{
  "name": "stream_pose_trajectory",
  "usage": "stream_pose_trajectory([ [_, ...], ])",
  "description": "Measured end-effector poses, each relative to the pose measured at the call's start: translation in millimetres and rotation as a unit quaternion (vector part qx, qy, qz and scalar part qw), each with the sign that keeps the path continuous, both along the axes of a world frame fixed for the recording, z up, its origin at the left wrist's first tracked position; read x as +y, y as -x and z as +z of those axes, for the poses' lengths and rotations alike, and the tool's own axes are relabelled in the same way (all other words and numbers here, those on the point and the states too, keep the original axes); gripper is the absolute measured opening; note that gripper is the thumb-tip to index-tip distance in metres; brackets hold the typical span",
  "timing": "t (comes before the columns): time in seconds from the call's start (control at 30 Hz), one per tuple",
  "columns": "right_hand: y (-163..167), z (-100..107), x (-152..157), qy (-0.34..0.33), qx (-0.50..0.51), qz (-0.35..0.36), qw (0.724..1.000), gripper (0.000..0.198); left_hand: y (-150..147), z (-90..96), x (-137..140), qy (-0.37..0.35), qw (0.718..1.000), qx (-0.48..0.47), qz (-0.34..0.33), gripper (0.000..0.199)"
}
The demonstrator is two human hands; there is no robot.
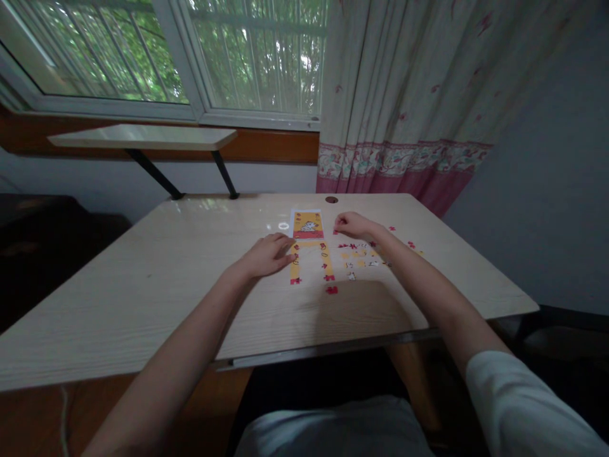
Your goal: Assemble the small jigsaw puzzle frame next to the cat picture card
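Observation:
A yellow-and-red jigsaw border lies on the table, joined along its top and both sides. My left hand rests beside its upper left side with the fingers stretched out; the fingertips reach its edge. My right hand is closed in a pinch on a small red puzzle piece, to the right of the picture card. That picture card, showing a white animal on yellow and red, lies just above the border. Below the border's right side is a loose red puzzle piece.
Several loose puzzle pieces are spread right of the border, partly behind my right forearm. A small white ring shows left of the card. The wooden table carries a raised shelf at its back left. A curtain hangs behind.

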State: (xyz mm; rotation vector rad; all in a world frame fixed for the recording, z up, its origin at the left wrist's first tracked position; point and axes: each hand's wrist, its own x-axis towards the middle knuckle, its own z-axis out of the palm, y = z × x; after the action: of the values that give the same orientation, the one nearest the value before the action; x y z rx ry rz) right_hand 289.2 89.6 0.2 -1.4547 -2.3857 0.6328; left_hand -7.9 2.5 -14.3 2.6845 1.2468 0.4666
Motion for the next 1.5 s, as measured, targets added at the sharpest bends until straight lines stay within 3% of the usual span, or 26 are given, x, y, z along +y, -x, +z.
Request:
stream_pose_trajectory([
  [0.1,8,2,-23,0.019,0.139,-0.013,0.990,0.015,-14,6.9,-8,-0.004,0.994,-0.110,0.018,0.037],
  [0.2,21,4,-54,0.052,0.259,0.007,0.965,0.020,-35,13.7,-20,0.056,0.971,-0.215,0.083,0.029],
  [0.27,30,5,-74,0.067,0.319,0.020,0.945,0.025,-49,17.6,-27,0.096,0.962,-0.244,0.077,0.027],
  [0.43,42,3,-105,0.064,0.376,0.022,0.924,0.032,-65,21.0,-36,0.128,0.949,-0.282,0.058,0.022],
  [0.63,42,-4,-111,0.035,0.389,0.016,0.920,0.030,-61,19.2,-32,0.151,0.928,-0.339,0.033,0.020],
  [0.73,40,-5,-113,-0.027,0.376,0.009,0.926,0.029,-59,21.2,-30,0.179,0.909,-0.375,0.016,0.018],
  [0.9,36,-3,-117,-0.233,0.265,0.041,0.935,0.029,-50,24.6,-31,0.217,0.888,-0.405,0.010,0.013],
  [1.03,39,-5,-119,-0.326,0.210,0.088,0.917,0.025,-44,19.1,-33,0.222,0.893,-0.392,0.005,0.011],
  [1.27,46,-11,-121,-0.370,0.146,0.114,0.911,0.021,-43,9.6,-36,0.208,0.911,-0.357,-0.007,0.018],
  [1.37,48,-11,-126,-0.356,0.143,0.107,0.917,0.022,-31,15.2,-37,0.161,0.944,-0.287,-0.026,0.021],
  [1.5,57,-13,-143,-0.265,0.116,0.128,0.949,0.018,-4,16.9,-28,0.052,0.985,-0.160,-0.035,0.027],
])
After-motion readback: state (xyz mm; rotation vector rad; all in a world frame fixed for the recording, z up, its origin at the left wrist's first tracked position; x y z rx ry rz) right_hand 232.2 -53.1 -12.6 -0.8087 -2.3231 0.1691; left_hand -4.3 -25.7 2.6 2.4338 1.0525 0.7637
